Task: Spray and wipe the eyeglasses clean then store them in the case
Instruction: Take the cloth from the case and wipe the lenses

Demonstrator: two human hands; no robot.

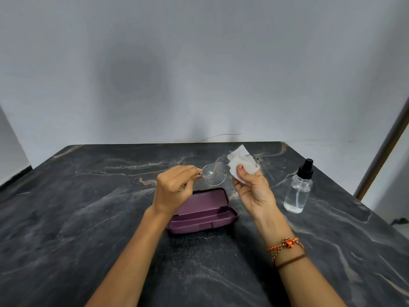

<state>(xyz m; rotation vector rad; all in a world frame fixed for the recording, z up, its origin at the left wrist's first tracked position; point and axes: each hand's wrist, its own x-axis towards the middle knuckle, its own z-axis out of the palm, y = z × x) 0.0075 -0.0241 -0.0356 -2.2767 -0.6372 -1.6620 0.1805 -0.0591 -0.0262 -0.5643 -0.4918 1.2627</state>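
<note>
Both hands are working above the bench (88, 218), each with its grip closed on something. Left hand (174, 189) is pinching the glasses (221, 173) at the left end of the thin metal frame, fingers curled, holding them in the air over the case (203, 213). Right hand (252, 187) is gripping a white tissue (241, 162), thumb pressing it against the right lens, which the tissue is covering; the fingers are lying behind the tissue and mostly hidden. Droplets are showing on the left lens, which is standing uncovered between the two hands. One temple arm is sticking out past the tissue on the right.

Lying open on the dark marbled bench just below the hands, the purple case is showing its lid tipped back toward the wall (199, 74). Standing upright to the right of the case, apart from it, a clear spray bottle (298, 191) with a black pump top is holding clear liquid. Two bracelets (286, 251), one orange beaded and one brown, are sitting on the right wrist. A grey wall is rising behind the bench.
</note>
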